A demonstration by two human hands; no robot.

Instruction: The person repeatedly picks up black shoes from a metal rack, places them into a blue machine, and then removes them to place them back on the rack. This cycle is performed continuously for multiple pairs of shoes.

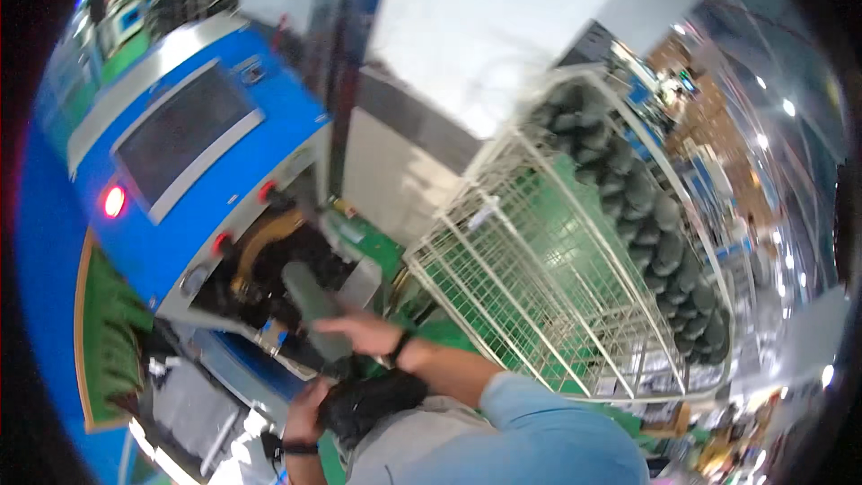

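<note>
My right hand [364,332] reaches in from the lower right, a black band on its wrist. Its fingers are closed on a long, rounded, dark grey-green piece [310,292], shaped like a shoe sole or last. This piece slants up toward the opening of a blue machine [278,81]. Lower down, my left hand [307,409] curls against a soft-looking black item [373,402], possibly a shoe upper; blur hides its exact kind. A curved brass-coloured part [269,238] sits inside the machine's opening, just beyond the grey-green piece.
The machine carries a dark screen [184,135], a lit red lamp [114,201] and red buttons [267,190]. To the right stands a white wire rack [521,278] with rows of dark rounded, shoe-like pieces [642,216]. A green board with a wooden edge [83,332] is at left.
</note>
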